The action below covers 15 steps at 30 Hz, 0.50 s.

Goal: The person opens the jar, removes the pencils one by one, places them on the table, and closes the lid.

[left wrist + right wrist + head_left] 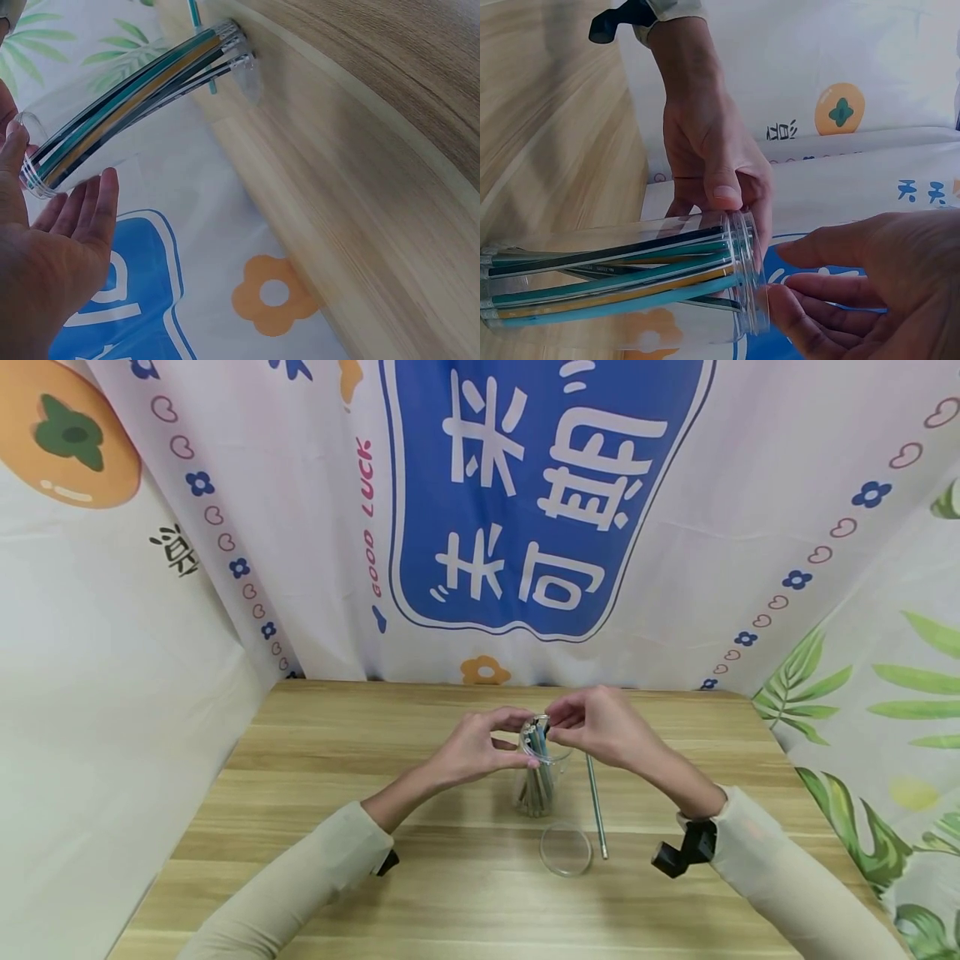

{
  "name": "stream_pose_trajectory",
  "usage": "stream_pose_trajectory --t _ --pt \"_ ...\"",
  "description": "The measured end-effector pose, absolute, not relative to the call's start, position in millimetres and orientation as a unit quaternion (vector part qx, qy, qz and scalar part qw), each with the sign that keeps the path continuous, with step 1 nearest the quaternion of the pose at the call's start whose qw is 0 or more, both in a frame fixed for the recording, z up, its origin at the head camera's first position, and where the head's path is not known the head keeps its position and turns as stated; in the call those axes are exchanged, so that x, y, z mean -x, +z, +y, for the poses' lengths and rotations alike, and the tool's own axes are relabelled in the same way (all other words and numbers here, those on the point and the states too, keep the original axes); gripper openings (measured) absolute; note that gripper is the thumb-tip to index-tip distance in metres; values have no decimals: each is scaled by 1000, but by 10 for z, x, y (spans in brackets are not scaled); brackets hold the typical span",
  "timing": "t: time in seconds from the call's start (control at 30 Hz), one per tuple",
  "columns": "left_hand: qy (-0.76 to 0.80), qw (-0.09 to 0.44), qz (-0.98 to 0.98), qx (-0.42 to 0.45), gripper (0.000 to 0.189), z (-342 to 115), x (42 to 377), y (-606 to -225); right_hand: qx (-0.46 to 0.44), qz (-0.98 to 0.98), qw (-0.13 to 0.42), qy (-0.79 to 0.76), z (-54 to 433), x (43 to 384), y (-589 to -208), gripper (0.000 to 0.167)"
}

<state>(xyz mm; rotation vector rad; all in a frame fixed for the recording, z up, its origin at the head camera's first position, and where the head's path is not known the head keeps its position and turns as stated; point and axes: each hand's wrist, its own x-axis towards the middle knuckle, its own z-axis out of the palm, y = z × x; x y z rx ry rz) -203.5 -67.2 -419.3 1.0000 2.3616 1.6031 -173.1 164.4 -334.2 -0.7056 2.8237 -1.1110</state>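
A clear jar (537,789) stands upright on the table with several pencils (615,279) in teal, black, yellow and light blue inside it. My left hand (480,746) holds the jar near its mouth, thumb on the near side and fingers round the far side. At the other side of the mouth is my right hand (600,727), its fingertips right at the rim. In the right wrist view, its thumb and fingers stand apart, with no pencil showing between them.
A round clear lid (566,849) lies on the wooden table (337,860) in front of the jar. One teal pencil (596,810) lies to the right of the jar. A printed curtain (322,568) hangs behind the table's far edge.
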Motion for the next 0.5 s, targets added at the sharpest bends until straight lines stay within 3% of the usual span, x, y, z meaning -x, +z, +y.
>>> stream_pose_trajectory --t 0.5 --pt "529 58 781 -326 64 -666 2033 -4185 244 929 -21 -276 1504 1801 -3434 10"
